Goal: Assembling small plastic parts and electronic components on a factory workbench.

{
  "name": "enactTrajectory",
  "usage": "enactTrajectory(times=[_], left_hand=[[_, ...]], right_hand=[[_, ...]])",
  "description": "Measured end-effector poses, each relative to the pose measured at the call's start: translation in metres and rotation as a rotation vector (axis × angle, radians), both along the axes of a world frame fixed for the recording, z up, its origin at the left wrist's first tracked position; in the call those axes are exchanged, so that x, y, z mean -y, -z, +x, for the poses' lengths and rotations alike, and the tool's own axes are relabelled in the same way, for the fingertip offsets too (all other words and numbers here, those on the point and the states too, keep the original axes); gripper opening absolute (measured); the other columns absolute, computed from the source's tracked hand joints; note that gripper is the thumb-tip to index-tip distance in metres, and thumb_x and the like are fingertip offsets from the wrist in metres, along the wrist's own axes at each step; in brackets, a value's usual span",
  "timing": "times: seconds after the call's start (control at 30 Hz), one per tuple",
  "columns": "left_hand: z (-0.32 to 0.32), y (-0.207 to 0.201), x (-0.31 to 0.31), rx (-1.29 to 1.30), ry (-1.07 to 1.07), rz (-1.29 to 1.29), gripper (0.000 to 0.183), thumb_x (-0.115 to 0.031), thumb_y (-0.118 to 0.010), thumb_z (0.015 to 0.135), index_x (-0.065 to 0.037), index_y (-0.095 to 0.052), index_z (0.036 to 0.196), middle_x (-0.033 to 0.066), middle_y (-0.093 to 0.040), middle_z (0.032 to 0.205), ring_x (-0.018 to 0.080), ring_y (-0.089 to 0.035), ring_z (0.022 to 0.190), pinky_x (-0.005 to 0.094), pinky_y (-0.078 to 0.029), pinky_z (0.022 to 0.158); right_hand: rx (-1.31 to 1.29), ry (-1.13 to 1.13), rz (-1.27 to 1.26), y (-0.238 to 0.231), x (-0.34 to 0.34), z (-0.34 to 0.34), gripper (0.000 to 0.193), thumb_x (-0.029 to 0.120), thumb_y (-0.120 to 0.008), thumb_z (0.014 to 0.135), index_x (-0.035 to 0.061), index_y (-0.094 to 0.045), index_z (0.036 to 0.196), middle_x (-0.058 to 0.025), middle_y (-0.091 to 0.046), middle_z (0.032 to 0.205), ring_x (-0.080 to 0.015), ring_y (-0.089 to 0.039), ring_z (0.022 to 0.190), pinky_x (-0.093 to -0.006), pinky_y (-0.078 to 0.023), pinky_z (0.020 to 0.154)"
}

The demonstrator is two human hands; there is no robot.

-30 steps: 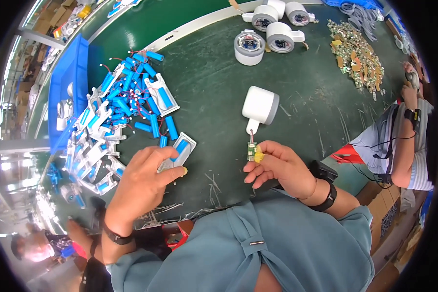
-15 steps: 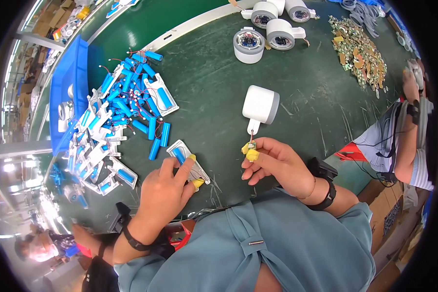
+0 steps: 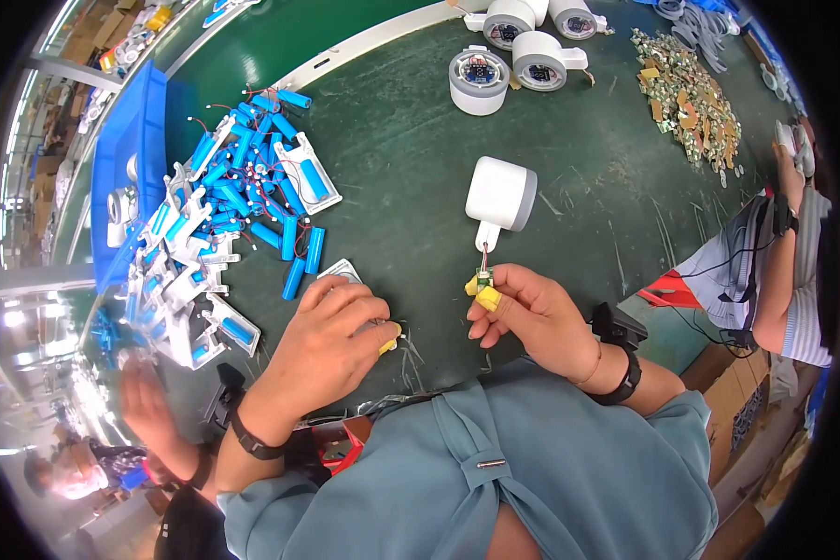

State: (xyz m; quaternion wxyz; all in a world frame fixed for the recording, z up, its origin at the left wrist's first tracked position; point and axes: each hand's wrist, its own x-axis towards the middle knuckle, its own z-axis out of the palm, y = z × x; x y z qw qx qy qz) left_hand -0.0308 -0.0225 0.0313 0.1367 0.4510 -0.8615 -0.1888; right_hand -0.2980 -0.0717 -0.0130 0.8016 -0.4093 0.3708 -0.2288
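My right hand (image 3: 543, 313), with yellow finger covers on thumb and forefinger, pinches a small green circuit board (image 3: 484, 277). Thin wires run from the board to the stem of a white round housing with a grey rim (image 3: 500, 194), lying on its side just beyond. My left hand (image 3: 331, 341) is curled over a white plastic handle shell (image 3: 342, 270) on the table. Only the ends of that shell show; the rest is hidden beneath the fingers. A yellow cover also shows on a left fingertip, at the shell's near end.
Blue cylindrical batteries (image 3: 294, 278) with red wires and several white handle shells (image 3: 173, 289) are heaped at left, beside a blue bin (image 3: 131, 121). More round housings (image 3: 479, 79) stand at the back. Small circuit boards (image 3: 691, 103) lie piled at far right. Co-workers' arms (image 3: 782, 247) show at both sides.
My left hand has closed further over the handle shell, hiding its battery and most of its length. My right hand keeps its pinch on the board. At lower left, a co-worker's hand has risen.
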Motion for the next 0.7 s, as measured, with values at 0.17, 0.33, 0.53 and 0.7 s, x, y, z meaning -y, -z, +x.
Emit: enactTrajectory(times=[0.17, 0.33, 0.53, 0.7], left_hand=[[-0.007, 0.010, 0.003, -0.063, -0.009, -0.016, 0.028, -0.001, -0.069, 0.070, -0.006, -0.064, 0.097, 0.0066, -0.062, 0.096, 0.0275, -0.057, 0.099, 0.0441, -0.043, 0.093], [-0.023, 0.026, -0.002, -0.264, -0.175, 0.018, 0.030, 0.004, -0.064, 0.074, -0.004, -0.059, 0.102, 0.0094, -0.063, 0.098, 0.0310, -0.058, 0.097, 0.0431, -0.042, 0.090], [-0.040, 0.032, 0.001, -0.399, -0.245, 0.042, 0.033, 0.007, -0.060, 0.077, -0.003, -0.057, 0.108, 0.0109, -0.063, 0.098, 0.0319, -0.057, 0.098, 0.0407, -0.042, 0.089], [-0.041, 0.032, 0.000, -0.414, -0.254, 0.052, 0.032, 0.005, -0.060, 0.077, -0.003, -0.057, 0.107, 0.0116, -0.062, 0.099, 0.0316, -0.056, 0.098, 0.0408, -0.042, 0.089]], right_hand=[[-0.007, -0.061, -0.005, 0.001, -0.003, 0.004, 0.017, 0.012, -0.047, 0.103, -0.0011, -0.055, 0.111, -0.0072, -0.064, 0.096, -0.0120, -0.065, 0.083, -0.0256, -0.055, 0.072], [-0.092, -0.213, -0.092, -0.004, -0.004, 0.011, 0.018, 0.012, -0.046, 0.103, -0.0013, -0.055, 0.111, -0.0064, -0.065, 0.093, -0.0114, -0.066, 0.080, -0.0246, -0.055, 0.069], [-0.127, -0.210, -0.192, -0.004, -0.005, 0.013, 0.017, 0.010, -0.045, 0.102, 0.0000, -0.055, 0.113, -0.0059, -0.066, 0.093, -0.0104, -0.066, 0.079, -0.0236, -0.054, 0.065], [-0.107, -0.204, -0.169, -0.003, -0.005, 0.013, 0.018, 0.009, -0.045, 0.102, 0.0004, -0.056, 0.114, -0.0055, -0.066, 0.094, -0.0101, -0.066, 0.080, -0.0234, -0.054, 0.064]])
